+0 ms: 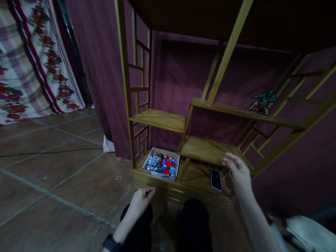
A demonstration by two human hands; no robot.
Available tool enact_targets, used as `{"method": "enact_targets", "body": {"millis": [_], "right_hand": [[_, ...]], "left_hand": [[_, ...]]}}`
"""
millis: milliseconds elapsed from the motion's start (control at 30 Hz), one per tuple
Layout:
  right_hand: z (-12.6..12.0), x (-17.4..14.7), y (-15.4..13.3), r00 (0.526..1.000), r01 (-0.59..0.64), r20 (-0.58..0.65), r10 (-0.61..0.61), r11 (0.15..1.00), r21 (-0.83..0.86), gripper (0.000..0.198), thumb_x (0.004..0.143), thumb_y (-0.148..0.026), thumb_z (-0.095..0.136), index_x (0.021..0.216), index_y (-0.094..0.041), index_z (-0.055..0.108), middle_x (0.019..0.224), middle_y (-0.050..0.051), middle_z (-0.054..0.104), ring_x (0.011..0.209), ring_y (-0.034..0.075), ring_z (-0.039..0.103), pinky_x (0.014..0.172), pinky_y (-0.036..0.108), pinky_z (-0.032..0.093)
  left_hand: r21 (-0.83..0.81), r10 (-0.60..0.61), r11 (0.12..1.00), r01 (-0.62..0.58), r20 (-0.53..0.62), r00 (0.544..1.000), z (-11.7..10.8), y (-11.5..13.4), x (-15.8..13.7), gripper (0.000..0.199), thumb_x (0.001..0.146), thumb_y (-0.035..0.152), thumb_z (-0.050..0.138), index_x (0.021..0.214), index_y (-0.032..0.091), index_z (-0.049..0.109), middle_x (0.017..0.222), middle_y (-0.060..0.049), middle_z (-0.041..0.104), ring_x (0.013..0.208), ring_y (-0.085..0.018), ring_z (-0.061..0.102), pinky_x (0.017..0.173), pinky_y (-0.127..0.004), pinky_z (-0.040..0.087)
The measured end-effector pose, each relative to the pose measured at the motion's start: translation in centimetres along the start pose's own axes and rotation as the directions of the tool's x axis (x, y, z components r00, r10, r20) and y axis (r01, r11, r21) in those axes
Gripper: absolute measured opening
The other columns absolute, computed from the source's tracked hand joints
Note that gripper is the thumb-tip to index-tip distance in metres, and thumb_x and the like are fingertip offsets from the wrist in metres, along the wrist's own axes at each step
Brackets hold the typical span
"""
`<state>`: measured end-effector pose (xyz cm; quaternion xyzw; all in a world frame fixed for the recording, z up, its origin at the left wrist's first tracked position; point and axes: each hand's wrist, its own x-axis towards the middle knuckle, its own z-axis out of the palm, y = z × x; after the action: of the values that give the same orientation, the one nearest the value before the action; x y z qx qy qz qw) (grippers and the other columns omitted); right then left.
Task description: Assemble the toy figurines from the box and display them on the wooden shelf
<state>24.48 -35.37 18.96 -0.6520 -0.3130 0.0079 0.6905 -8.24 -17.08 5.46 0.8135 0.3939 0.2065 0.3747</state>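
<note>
My left hand [142, 201] hovers over my left knee, just in front of the cabinet's low front. Its fingers are pressed together, and anything between them is too small or hidden to make out. A shallow open box [177, 170] full of small red, blue, black and white figures sits on the bottom shelf, beyond that hand. On the right, my right hand [238, 171] is raised beside the middle shelf [210, 148], its fingertips drawn together in a pinch. I cannot tell whether it holds anything.
A phone [216, 180] lies on the bottom shelf at the right. A dark teal figurine [264, 101] stands on the higher right shelf. Wooden posts [124, 80] and lattice sides frame the shelves. A black cable [52, 153] crosses the tiled floor [52, 175] at left.
</note>
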Motion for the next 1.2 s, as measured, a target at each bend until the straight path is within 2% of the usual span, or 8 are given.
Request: {"method": "enact_targets", "body": {"millis": [67,167,333,567,733,867,1033,1200], "right_hand": [[3.0,-4.0,3.3,0.978,-0.156,0.148,0.148,0.987,0.045,0.034,0.068,-0.043,0.066,0.094,-0.021,0.068,0.097,0.007,0.067,0.083,0.022,0.063,0.076,0.038,0.052],[7.0,-8.3,7.7,0.896,-0.342,0.315,0.313,0.939,0.040,0.032,0.063,-0.044,0.068,0.087,-0.023,0.070,0.094,0.007,0.068,0.082,0.024,0.063,0.071,0.037,0.054],[11.9,-10.2,12.0,0.773,-0.424,0.525,0.355,0.906,0.012,0.027,0.065,-0.040,0.066,0.086,-0.024,0.070,0.091,0.005,0.069,0.076,0.022,0.063,0.067,0.034,0.052],[18.3,-8.4,15.8,0.706,-0.543,0.558,0.436,0.839,0.032,0.025,0.060,-0.038,0.068,0.080,-0.022,0.070,0.083,0.004,0.070,0.070,0.019,0.062,0.062,0.030,0.050],[22.8,-6.9,19.0,0.662,-0.627,0.549,0.510,0.778,0.033,0.031,0.057,-0.040,0.071,0.080,-0.019,0.070,0.081,0.006,0.071,0.066,0.017,0.062,0.061,0.029,0.050],[26.2,-5.5,21.5,0.659,-0.642,0.538,0.525,0.766,0.040,0.033,0.055,-0.042,0.071,0.080,-0.019,0.070,0.080,0.006,0.070,0.065,0.017,0.062,0.059,0.029,0.051],[30.0,-4.7,24.1,0.672,-0.607,0.500,0.546,0.793,-0.051,0.035,0.056,-0.046,0.068,0.078,-0.019,0.068,0.075,0.004,0.068,0.062,0.015,0.061,0.056,0.026,0.049],[32.8,-5.2,26.0,0.665,-0.548,0.524,0.532,0.824,-0.141,0.033,0.063,-0.049,0.062,0.074,-0.019,0.067,0.066,0.002,0.065,0.056,0.014,0.057,0.049,0.024,0.045]], "left_hand": [[-0.106,-0.012,0.994,0.011,-0.010,1.000,0.4,-0.5,1.4,0.034,0.080,0.034,0.046,0.094,0.015,0.070,0.091,-0.007,0.072,0.084,-0.021,0.065,0.075,-0.027,0.047],[-0.138,-0.085,0.988,0.076,-0.062,0.994,0.4,-0.8,3.8,0.034,0.077,0.032,0.049,0.095,0.013,0.070,0.080,-0.006,0.072,0.077,-0.021,0.064,0.068,-0.026,0.047],[-0.161,-0.193,0.972,0.173,-0.119,0.974,-0.6,-1.5,7.3,0.028,0.072,0.030,0.053,0.084,0.013,0.071,0.068,-0.004,0.068,0.071,-0.020,0.062,0.061,-0.024,0.045],[-0.112,-0.269,0.961,0.252,-0.179,0.946,-0.9,-3.8,12.5,0.024,0.074,0.025,0.052,0.081,0.010,0.070,0.064,-0.004,0.066,0.071,-0.019,0.061,0.061,-0.022,0.042],[-0.010,-0.346,0.936,0.352,-0.214,0.913,-0.1,-6.2,16.9,0.027,0.076,0.023,0.055,0.096,0.011,0.069,0.086,-0.013,0.070,0.087,-0.022,0.063,0.068,-0.024,0.041],[0.056,-0.387,0.912,0.407,-0.214,0.897,1.0,-8.6,19.4,0.030,0.080,0.027,0.052,0.101,0.013,0.067,0.097,-0.016,0.069,0.094,-0.023,0.062,0.070,-0.025,0.041],[0.071,-0.416,0.898,0.434,-0.185,0.890,2.1,-11.1,20.9,0.025,0.079,0.030,0.053,0.089,0.013,0.069,0.085,-0.014,0.070,0.087,-0.022,0.064,0.065,-0.024,0.040],[-0.104,-0.459,0.888,0.447,-0.141,0.877,3.1,-12.7,22.3,0.017,0.073,0.029,0.060,0.074,0.014,0.069,0.065,-0.008,0.067,0.071,-0.020,0.064,0.058,-0.024,0.041]]}}
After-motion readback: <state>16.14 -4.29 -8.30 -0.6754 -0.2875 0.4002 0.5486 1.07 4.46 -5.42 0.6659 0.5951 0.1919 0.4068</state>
